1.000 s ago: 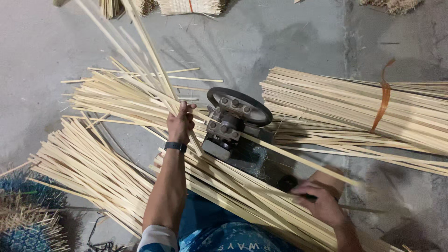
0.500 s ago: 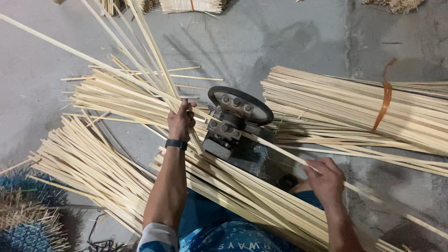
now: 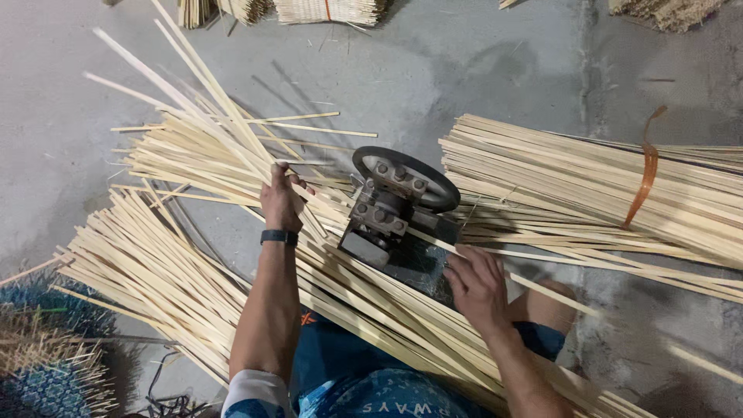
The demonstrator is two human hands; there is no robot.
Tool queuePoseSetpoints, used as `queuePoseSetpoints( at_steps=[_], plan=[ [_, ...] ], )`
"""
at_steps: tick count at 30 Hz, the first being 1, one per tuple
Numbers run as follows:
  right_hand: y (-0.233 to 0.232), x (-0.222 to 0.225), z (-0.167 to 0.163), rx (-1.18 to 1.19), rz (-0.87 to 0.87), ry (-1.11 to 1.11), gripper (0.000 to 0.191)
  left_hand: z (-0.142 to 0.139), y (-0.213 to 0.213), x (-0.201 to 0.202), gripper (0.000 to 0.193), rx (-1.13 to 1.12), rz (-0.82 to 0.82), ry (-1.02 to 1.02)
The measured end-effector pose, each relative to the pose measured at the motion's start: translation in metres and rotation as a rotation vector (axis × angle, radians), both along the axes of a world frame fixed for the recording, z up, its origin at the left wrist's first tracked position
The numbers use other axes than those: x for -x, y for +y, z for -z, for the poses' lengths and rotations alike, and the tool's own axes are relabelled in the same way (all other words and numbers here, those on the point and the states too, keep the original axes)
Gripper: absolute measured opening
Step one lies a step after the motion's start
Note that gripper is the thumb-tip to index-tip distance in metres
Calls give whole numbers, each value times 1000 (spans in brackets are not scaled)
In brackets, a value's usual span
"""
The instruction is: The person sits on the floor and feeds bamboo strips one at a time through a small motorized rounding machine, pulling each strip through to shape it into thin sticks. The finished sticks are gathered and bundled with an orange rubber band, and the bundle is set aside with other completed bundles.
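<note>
Your left hand [image 3: 281,200] is closed in a firm grip around a few long pale bamboo strips [image 3: 203,97] where they leave the small splitting machine [image 3: 387,213], and they fan up and away to the left over the concrete floor [image 3: 464,70], probably so the free ends stay clear of the heaps underneath. Your right hand [image 3: 477,284] lies on the near side of the machine with the fingers curled loosely over a single strip [image 3: 542,285] that runs from the machine out to the right; whether that grip is fully shut around the strip or only pressing it down, the view does not settle. Holding one hand on each side of the machine looks like a way to keep a strip in line as it passes under the dark wheel [image 3: 408,174]. The machine sits on the floor right in front of your knees, within reach of both hands. A loose pile of strips [image 3: 147,271] lies to your left and across your lap, and a tidy bundle [image 3: 573,178] tied with an orange band [image 3: 644,182] rests to the right, apart from the loose ones, which seems to keep two lots separate.
</note>
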State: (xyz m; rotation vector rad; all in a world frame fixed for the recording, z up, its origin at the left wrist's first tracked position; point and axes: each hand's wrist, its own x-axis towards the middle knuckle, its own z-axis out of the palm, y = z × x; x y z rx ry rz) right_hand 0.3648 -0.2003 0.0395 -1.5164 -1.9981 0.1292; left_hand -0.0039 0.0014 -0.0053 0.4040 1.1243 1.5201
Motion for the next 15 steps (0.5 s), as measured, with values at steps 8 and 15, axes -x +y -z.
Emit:
queuePoseSetpoints(
  at_steps=[8,15],
  plan=[
    [-29,-5,28,1192,74,169,37,2,0,33,86,-133,-36,-155],
    [-40,-14,50,832,87,142,19,2,-6,13,50,2,-43,122]
  ],
)
